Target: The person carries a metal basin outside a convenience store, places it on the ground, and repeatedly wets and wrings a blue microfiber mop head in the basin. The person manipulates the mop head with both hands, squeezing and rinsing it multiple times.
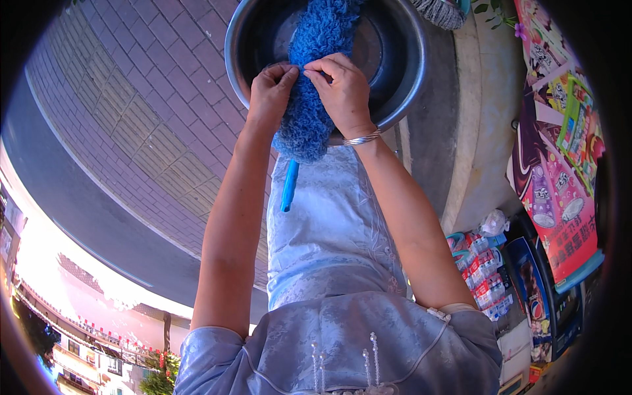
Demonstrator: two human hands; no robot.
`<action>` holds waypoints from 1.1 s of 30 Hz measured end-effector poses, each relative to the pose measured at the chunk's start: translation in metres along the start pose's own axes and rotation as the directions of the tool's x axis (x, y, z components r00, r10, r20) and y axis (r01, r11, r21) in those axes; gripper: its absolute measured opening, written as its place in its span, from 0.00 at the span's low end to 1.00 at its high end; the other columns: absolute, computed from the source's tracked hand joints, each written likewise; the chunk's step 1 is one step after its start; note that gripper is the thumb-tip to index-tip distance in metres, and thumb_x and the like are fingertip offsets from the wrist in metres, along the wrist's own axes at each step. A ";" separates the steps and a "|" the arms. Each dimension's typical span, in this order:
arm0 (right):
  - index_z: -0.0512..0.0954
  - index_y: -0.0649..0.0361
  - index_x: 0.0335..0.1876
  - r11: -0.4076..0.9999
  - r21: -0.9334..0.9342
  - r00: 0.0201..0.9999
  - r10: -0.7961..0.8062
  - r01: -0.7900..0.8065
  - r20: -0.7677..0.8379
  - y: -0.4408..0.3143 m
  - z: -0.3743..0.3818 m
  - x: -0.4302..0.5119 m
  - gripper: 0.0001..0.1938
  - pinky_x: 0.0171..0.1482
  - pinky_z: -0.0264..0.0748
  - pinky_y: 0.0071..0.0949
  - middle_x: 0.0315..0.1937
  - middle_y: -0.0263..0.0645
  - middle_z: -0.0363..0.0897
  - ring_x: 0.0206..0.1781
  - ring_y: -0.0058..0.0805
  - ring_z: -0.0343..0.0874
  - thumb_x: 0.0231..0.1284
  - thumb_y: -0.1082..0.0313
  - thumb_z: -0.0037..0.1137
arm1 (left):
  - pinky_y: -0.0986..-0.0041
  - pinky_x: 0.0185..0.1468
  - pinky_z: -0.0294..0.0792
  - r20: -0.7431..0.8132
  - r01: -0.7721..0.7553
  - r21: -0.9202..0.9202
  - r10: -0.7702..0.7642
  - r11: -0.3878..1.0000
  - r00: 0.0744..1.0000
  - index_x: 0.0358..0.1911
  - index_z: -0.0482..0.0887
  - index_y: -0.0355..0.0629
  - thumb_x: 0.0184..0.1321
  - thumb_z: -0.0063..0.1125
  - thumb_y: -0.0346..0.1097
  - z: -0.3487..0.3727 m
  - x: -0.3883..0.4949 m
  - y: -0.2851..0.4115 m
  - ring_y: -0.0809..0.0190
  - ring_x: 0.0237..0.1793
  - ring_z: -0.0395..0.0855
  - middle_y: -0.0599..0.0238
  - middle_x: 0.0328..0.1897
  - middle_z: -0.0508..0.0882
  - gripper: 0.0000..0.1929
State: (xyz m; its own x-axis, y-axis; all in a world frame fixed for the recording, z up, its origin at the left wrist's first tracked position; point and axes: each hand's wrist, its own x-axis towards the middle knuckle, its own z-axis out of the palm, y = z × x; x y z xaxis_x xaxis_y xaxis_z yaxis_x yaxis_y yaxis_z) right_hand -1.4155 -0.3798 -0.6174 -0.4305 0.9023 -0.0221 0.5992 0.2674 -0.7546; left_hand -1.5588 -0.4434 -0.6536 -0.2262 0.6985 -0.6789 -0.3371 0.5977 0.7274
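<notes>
A fluffy blue duster [316, 113] lies across a round metal basin [414, 98], its near end over the rim toward my lap. From that end a bright blue plastic handle [290, 185] sticks out over the pale skirt. My left hand [273, 91] pinches the duster's fibres at its left side, thumb against forefinger. Opposite it, my right hand [343, 89] pinches the fibres too, wearing a twisted silver bangle at the wrist. The two fingertip pairs are close together near the duster's middle. Whatever is between the fingertips is too small to tell.
A grey mop head [441, 12] sits beyond the basin to the right. Brick paving [168, 74] stretches leftward to a road. On the right are a pale stone kerb [466, 123], packs of bottles [484, 276] and a colourful printed banner [558, 197].
</notes>
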 end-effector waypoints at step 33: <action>0.76 0.64 0.47 0.674 -0.571 0.881 0.403 -0.468 -0.246 0.230 -0.155 -0.234 0.13 0.44 0.79 0.31 0.34 0.40 0.82 0.41 0.34 0.84 0.60 0.67 0.62 | 0.70 0.53 0.75 -0.130 -0.067 0.634 0.191 0.771 0.973 0.47 0.85 0.35 0.62 0.62 0.32 0.002 -0.001 0.027 0.59 0.44 0.85 0.55 0.41 0.87 0.12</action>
State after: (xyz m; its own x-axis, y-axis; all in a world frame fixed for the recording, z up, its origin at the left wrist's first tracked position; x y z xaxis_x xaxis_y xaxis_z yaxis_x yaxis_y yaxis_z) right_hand -1.0724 -0.4765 -0.6846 0.0284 0.9863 -0.1623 0.9911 -0.0490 -0.1242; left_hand -1.5655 -0.4271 -0.6326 -0.4030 0.7431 -0.5343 0.3344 0.6630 0.6698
